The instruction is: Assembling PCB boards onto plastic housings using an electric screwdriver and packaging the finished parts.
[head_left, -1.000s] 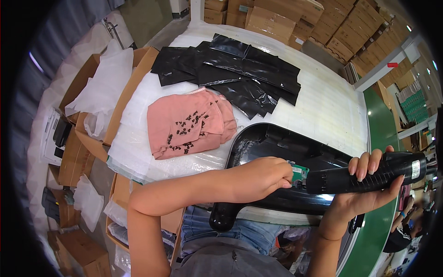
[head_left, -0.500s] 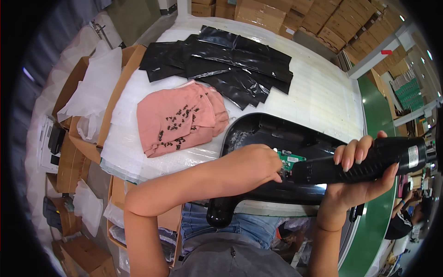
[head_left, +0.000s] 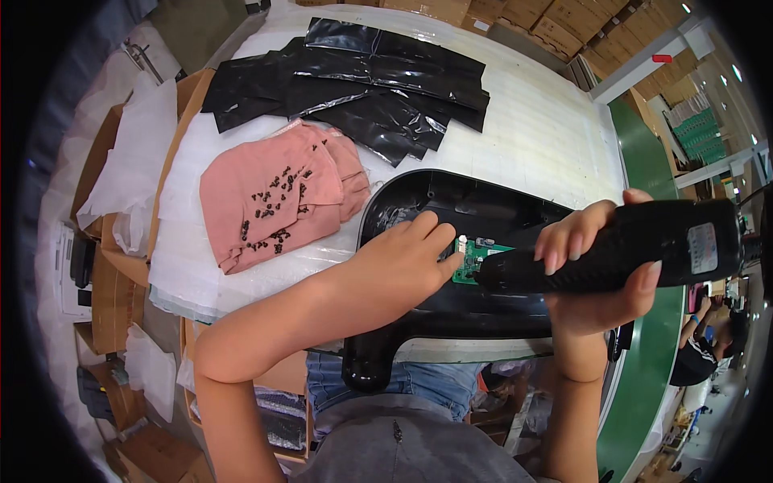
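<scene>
The right grip [head_left: 600, 310] holds a black cylindrical power tool [head_left: 624, 248] pointing toward nine o'clock at a green rectangular circuit board [head_left: 473, 262].

So the left hand [head_left: 407, 262] was right at the left edge of the board [head_left: 471, 254], fingers [head_left: 435, 235] bent, elbow [head_left: 219, 362] sharply crooked. Right hand [head_left: 600, 310] was off to the board's right, thumb [head_left: 640, 296] and fingers curled in a grip.

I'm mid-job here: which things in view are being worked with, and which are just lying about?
In use:
- black power tool, in the right hand
- green circuit board, left hand at its edge
- black shell around the board
- possibly small dark pieces on pink cloth

Lying about:
- black plastic sheets
- cardboard box
</scene>
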Tool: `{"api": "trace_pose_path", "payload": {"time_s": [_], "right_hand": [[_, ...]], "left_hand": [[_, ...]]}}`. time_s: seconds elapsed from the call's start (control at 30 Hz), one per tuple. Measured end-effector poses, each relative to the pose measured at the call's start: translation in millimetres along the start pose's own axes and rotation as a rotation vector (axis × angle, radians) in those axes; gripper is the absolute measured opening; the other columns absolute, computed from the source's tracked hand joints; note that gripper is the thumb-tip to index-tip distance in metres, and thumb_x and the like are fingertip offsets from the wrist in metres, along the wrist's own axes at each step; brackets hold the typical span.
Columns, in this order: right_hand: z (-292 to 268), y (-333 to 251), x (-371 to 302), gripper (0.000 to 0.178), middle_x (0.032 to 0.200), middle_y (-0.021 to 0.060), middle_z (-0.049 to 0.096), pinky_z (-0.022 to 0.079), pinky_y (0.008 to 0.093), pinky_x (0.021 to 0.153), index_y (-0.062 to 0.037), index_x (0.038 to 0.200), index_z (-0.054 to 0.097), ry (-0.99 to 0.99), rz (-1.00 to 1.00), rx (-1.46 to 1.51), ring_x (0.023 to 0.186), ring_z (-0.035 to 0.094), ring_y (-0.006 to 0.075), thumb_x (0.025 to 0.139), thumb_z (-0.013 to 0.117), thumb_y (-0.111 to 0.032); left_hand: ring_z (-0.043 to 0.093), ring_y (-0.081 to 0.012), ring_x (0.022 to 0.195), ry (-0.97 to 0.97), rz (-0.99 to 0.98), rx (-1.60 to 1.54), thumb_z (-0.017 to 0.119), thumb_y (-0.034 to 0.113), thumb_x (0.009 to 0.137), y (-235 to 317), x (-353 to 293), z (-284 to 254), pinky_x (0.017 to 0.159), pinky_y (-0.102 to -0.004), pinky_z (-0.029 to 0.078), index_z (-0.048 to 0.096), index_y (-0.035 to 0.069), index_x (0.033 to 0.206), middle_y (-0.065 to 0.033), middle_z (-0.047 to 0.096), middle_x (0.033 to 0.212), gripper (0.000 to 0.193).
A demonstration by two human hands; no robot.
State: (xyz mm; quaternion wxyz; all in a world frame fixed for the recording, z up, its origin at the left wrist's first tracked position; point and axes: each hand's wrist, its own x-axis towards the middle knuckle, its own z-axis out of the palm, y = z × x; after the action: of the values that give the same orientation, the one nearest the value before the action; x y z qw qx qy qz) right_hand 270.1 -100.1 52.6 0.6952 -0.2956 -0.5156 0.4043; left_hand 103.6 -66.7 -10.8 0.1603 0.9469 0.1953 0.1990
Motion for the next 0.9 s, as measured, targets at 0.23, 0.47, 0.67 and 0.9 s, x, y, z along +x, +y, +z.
{"api": "trace_pose_path", "payload": {"time_s": [0.23, 0.47, 0.67, 0.9], "right_hand": [[2.9, 10.6, -6.8, 0.058, 0.065, 0.0071, 0.040, 0.039, 0.0315, 0.050, -0.0056, 0.110, 0.029, -0.018, 0.069, -0.105, 0.047, 0.043, 0.0172, 0.073, 0.045, -0.047], [3.7, 14.5, -10.4, 0.058, 0.065, 0.0071, 0.040, 0.039, 0.0315, 0.049, -0.0064, 0.111, 0.028, -0.053, 0.040, -0.143, 0.048, 0.043, 0.0174, 0.073, 0.045, -0.047], [8.4, 12.5, -14.4, 0.060, 0.066, 0.0067, 0.041, 0.039, 0.0308, 0.049, -0.0073, 0.111, 0.028, -0.035, 0.057, -0.199, 0.048, 0.043, 0.0175, 0.072, 0.047, -0.048], [14.9, 20.6, -17.7, 0.056, 0.064, 0.0057, 0.041, 0.039, 0.0292, 0.049, -0.0094, 0.101, 0.030, -0.025, 0.084, -0.305, 0.048, 0.043, 0.0173, 0.069, 0.053, -0.050]], "left_hand": [[0.039, -0.0184, 0.078, 0.051, 0.020, 0.285, 0.053, 0.008, 0.061, 0.3, -5.5, 4.9, 0.061, -0.0232, 0.030, 0.057, 0.001, 0.094, -0.0049, 0.040, 0.075, 0.035], [0.039, -0.0185, 0.077, 0.056, 0.020, 0.280, 0.052, 0.009, 0.064, -2.5, -7.6, 7.5, 0.059, -0.0241, 0.030, 0.058, 0.001, 0.093, -0.0046, 0.039, 0.072, 0.031], [0.040, -0.0205, 0.078, 0.028, -0.035, 0.168, 0.051, 0.001, 0.059, 1.2, -7.2, 7.8, 0.064, -0.0261, 0.035, 0.054, 0.001, 0.102, -0.0066, 0.040, 0.076, 0.043], [0.040, -0.0191, 0.076, 0.117, -0.013, 0.193, 0.053, 0.008, 0.064, -4.1, -12.2, 7.4, 0.059, -0.0246, 0.033, 0.059, 0.004, 0.091, -0.0049, 0.041, 0.070, 0.028]]}}
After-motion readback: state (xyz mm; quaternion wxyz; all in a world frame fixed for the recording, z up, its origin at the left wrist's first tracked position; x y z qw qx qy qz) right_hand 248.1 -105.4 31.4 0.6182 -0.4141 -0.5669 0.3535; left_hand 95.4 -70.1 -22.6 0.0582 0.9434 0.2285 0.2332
